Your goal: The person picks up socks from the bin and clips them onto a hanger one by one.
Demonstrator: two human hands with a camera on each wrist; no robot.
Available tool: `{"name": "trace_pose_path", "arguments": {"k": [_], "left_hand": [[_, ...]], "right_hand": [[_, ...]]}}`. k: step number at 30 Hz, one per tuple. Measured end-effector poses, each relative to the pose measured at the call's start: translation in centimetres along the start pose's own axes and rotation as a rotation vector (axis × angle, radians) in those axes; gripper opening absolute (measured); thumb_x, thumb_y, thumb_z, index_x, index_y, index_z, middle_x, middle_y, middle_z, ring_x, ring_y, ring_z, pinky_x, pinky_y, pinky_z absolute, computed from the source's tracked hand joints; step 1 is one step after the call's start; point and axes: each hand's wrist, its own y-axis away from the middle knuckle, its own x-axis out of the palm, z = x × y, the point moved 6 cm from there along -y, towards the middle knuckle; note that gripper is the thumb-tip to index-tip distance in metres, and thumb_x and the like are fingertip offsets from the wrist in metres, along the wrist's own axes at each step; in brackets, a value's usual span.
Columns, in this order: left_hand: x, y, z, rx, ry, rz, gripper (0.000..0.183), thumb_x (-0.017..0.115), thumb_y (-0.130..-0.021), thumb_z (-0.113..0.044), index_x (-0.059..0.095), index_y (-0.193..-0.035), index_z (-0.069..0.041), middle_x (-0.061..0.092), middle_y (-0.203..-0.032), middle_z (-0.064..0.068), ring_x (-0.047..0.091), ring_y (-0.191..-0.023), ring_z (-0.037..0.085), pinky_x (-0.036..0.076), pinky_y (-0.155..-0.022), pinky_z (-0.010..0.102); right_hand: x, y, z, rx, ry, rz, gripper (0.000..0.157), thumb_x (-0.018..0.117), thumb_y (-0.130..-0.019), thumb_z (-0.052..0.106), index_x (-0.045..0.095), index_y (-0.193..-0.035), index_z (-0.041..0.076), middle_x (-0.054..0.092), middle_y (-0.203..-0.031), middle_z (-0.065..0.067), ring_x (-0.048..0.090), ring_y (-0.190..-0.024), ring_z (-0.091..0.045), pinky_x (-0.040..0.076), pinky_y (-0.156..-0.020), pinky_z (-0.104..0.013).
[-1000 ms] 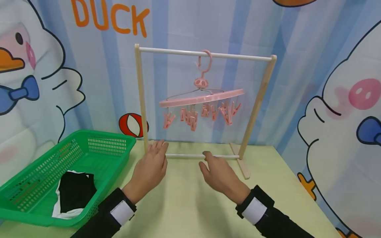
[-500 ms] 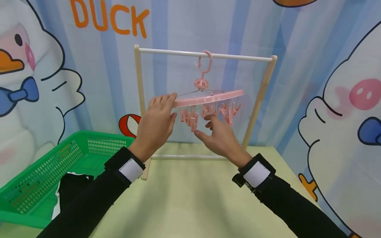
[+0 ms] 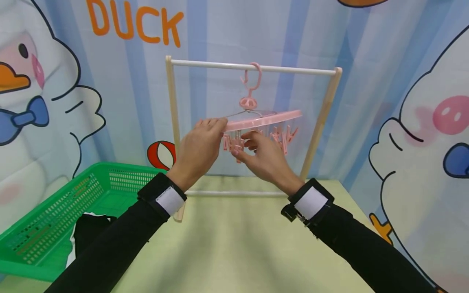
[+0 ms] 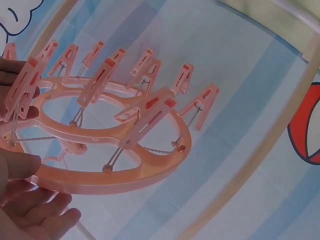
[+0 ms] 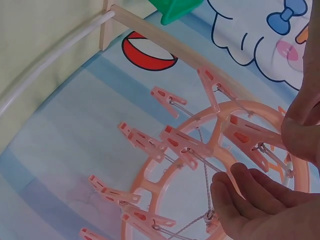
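A round pink clip hanger (image 3: pixel 269 120) with several dangling clothespins hangs by its hook from the top bar of a rack (image 3: pixel 205 64). My left hand (image 3: pixel 201 142) grips the left side of its ring; in the left wrist view the thumb (image 4: pixel 20 166) lies over the rim, fingers on the other side. At the clothespins under the ring is my right hand (image 3: pixel 265 156), thumb and fingers apart around them. In the right wrist view its thumb overlaps the end of one clothespin (image 5: pixel 252 142), while a gap shows between that clothespin and the fingertips (image 5: pixel 240 172).
A green basket (image 3: pixel 128 173) stands to the left on the pale table (image 3: pixel 216 244), holding a folded black and white cloth (image 3: pixel 89 232), partly hidden by my left sleeve. A lower bar (image 3: pixel 234 193) joins the rack's legs. A printed curtain (image 3: pixel 227 24) hangs behind.
Both hands have risen from the rack's lower bar to the hanger. The left hand has taken hold of the ring, and the right hand has moved left among the clothespins.
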Motion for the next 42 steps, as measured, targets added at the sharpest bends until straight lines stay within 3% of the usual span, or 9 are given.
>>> {"name": "trace_pose_path", "arguments": {"k": [4,16,21,26,36,42], "left_hand": [[0.0,0.2,0.1,0.001,0.009,-0.009,0.025,0.065,-0.093,-0.003,0.058,-0.117,0.000,0.067,-0.111,0.015,0.062,-0.092,0.031,0.058,-0.074,0.042],[0.1,0.6,0.0,0.026,0.008,-0.028,0.022,0.063,-0.092,0.003,0.059,-0.114,0.000,0.067,-0.110,0.016,0.063,-0.097,0.032,0.058,-0.070,0.044],[0.0,0.7,0.2,0.042,-0.001,-0.043,0.025,0.065,-0.092,0.001,0.060,-0.116,0.000,0.067,-0.110,0.016,0.064,-0.092,0.031,0.058,-0.062,0.041],[-0.3,0.6,0.3,0.059,-0.018,-0.065,0.027,0.066,-0.092,-0.001,0.060,-0.118,-0.001,0.067,-0.110,0.015,0.064,-0.088,0.030,0.057,-0.053,0.037],[-0.2,1.1,0.3,0.054,-0.032,-0.027,0.038,0.066,-0.090,0.001,0.059,-0.128,-0.001,0.066,-0.112,0.016,0.063,-0.091,0.030,0.058,-0.062,0.038],[-0.3,1.5,0.4,0.064,-0.037,-0.033,0.040,0.066,-0.090,0.003,0.059,-0.129,-0.001,0.066,-0.112,0.017,0.063,-0.091,0.030,0.058,-0.059,0.038]], "right_hand": [[0.1,-0.1,0.2,-0.011,-0.009,-0.015,0.036,0.071,-0.090,0.029,0.064,-0.117,0.006,0.068,-0.106,-0.007,0.062,-0.096,-0.021,0.052,-0.084,-0.041],[0.4,-0.1,0.0,-0.010,-0.035,-0.022,0.025,0.071,-0.090,0.021,0.062,-0.106,0.004,0.067,-0.105,-0.009,0.064,-0.098,-0.022,0.052,-0.085,-0.042],[0.5,-0.1,-0.1,0.019,-0.099,0.008,0.026,0.071,-0.090,0.017,0.057,-0.105,0.001,0.070,-0.094,-0.009,0.067,-0.086,-0.017,0.055,-0.074,-0.040],[0.2,-0.2,0.1,-0.009,-0.142,0.000,0.026,0.073,-0.089,0.014,0.057,-0.102,-0.001,0.069,-0.086,-0.008,0.067,-0.078,-0.015,0.056,-0.068,-0.038],[0.1,0.1,0.3,-0.002,-0.113,0.000,0.027,0.075,-0.086,0.014,0.061,-0.103,-0.001,0.070,-0.084,-0.006,0.067,-0.077,-0.014,0.056,-0.068,-0.038],[0.6,0.2,0.3,0.002,-0.121,-0.005,0.027,0.076,-0.085,0.015,0.062,-0.102,0.000,0.071,-0.085,-0.006,0.067,-0.078,-0.014,0.057,-0.069,-0.038]]}}
